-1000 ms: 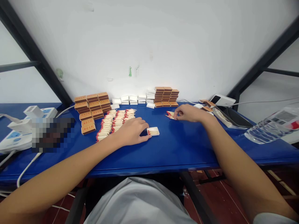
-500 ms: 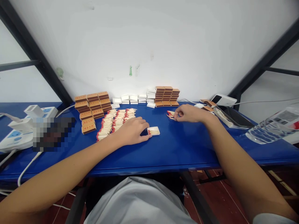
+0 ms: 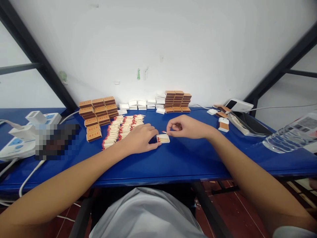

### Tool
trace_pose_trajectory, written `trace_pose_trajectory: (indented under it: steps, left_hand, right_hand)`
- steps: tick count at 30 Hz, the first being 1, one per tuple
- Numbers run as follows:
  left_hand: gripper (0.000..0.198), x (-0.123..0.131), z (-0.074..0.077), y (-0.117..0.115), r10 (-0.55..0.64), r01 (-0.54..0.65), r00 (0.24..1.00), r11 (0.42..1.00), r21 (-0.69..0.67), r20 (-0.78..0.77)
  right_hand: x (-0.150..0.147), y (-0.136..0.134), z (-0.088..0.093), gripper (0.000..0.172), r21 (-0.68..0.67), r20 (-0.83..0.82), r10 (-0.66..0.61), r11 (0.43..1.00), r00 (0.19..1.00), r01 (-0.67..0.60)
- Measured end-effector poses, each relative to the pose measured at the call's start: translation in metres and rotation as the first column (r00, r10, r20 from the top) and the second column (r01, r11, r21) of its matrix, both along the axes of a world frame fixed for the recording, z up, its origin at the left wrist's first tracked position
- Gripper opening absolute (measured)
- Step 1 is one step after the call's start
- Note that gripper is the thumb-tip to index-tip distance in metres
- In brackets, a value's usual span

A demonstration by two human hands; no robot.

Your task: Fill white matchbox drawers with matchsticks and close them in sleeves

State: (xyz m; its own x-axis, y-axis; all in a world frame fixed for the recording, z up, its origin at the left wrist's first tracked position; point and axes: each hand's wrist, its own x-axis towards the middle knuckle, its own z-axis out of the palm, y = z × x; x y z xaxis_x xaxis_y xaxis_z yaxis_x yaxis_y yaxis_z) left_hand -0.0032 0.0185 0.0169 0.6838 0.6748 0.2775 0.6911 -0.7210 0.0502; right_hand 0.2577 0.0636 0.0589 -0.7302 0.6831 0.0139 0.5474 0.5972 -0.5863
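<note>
Matchbox tray of white card (image 3: 166, 140), open-topped and holding pale wooden matchsticks with red heads (image 3: 162, 140), lies flat on the glossy blue worktop (image 3: 188, 162). The left hand (image 3: 141, 137) rests at its left end, thumb touching the near corner and fingers curved on the far side (whether they grip it I cannot tell). The right hand (image 3: 184, 127) has thumb and forefinger closed on at least one red-tipped wooden match (image 3: 163, 132) at the tray's far edge. Rows of loose red-headed matches (image 3: 123, 130) lie beyond the left forearm, beside stacked orange-brown cardboard matchboxes (image 3: 97, 114). White card trays (image 3: 137, 105) line the wall, next to a second brown matchbox stack (image 3: 177, 101).
</note>
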Motion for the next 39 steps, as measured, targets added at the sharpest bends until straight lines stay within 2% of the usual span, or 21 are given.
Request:
trace_pose_trajectory:
  steps: [3,8,14,17,21,27,29,32,36,39]
  left_hand:
    - [0.027,0.0,0.0,0.001,0.001,-0.001,1.0,1.0,0.005,-0.018]
    - [0.027,0.0,0.001,0.0,0.013,-0.013,0.999,1.0,-0.001,-0.043]
    - [0.029,0.001,0.001,0.0,0.015,-0.015,0.999,1.0,-0.006,-0.044]
    - [0.027,0.0,0.0,0.0,0.009,-0.009,1.0,1.0,-0.002,-0.029]
    - [0.027,0.0,0.0,0.0,0.011,-0.012,1.0,1.0,-0.006,-0.017]
    - [0.028,0.001,0.002,-0.001,0.013,-0.013,1.0,1.0,-0.016,-0.029]
    - [0.027,0.001,0.002,-0.001,0.012,-0.012,1.0,1.0,-0.015,-0.029]
    - [0.028,0.001,0.002,-0.001,0.01,-0.01,0.999,1.0,-0.009,-0.034]
    - [0.029,0.001,0.003,-0.001,0.015,-0.015,0.999,1.0,-0.014,-0.047]
    - [0.029,0.001,0.003,-0.001,0.018,-0.019,0.998,1.0,-0.017,-0.059]
  right_hand:
    - [-0.012,-0.004,-0.007,0.021,-0.002,0.014,0.037,0.999,0.999,-0.037]
    - [-0.014,-0.004,-0.013,0.015,0.047,0.089,0.038,0.998,0.995,-0.042]
    - [-0.011,-0.003,-0.011,0.018,0.077,0.105,0.035,0.996,0.994,-0.043]
    - [-0.002,0.005,-0.007,0.024,0.157,0.062,-0.08,0.985,0.995,0.069]
    - [0.015,0.021,-0.005,0.026,0.319,0.061,-0.34,0.897,0.938,0.305]
    - [0.01,0.038,-0.025,0.027,0.367,0.203,-0.505,0.834,0.839,0.413]
    - [0.005,0.04,-0.032,0.021,0.375,0.236,-0.533,0.821,0.812,0.43]
    - [0.004,0.041,-0.034,0.015,0.333,0.274,-0.511,0.845,0.815,0.418]
    - [0.023,0.041,-0.021,0.015,0.291,0.345,-0.452,0.885,0.823,0.364]
    - [0.039,0.044,-0.013,0.013,0.32,0.387,-0.495,0.863,0.778,0.39]
